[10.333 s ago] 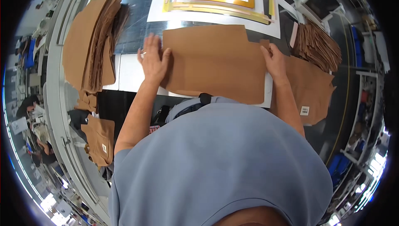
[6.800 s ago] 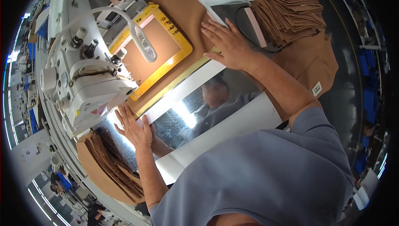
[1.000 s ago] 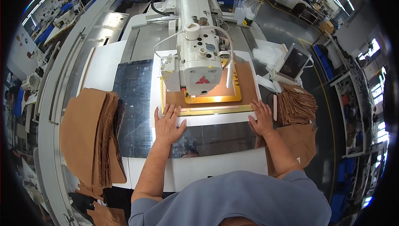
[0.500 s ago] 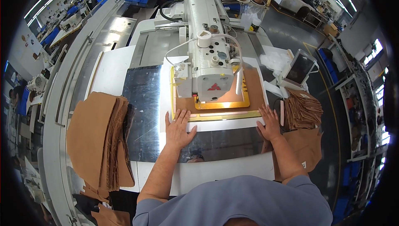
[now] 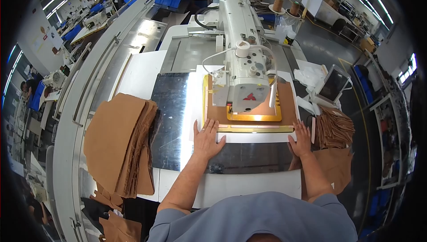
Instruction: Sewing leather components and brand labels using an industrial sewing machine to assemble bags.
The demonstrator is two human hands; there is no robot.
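My left hand point(image 5: 207, 142) lies flat with fingers apart at the near left corner of a white sheet point(image 5: 253, 137). Its fingertips reach the yellow-edged strip point(image 5: 262, 129) along the near side of a brown panel point(image 5: 288, 102). At the near right corner my right hand point(image 5: 302, 140) rests in the same way, fingers stretched out, holding nothing. On the brown panel sits a yellow-orange frame point(image 5: 255, 118), beneath the white head of an industrial sewing machine point(image 5: 249, 88). The head hides the needle area and part of the frame.
A thick stack of brown pieces point(image 5: 113, 139) stands at the left, over a shiny metal plate point(image 5: 171, 108). Folded brown pieces point(image 5: 333, 128) and a small screen point(image 5: 332, 83) are at the right. Thread cones point(image 5: 278, 5) stand behind.
The whole view has shifted, so the scene appears further right and slightly lower. Both hands stay flat in the same places by the brown panel.
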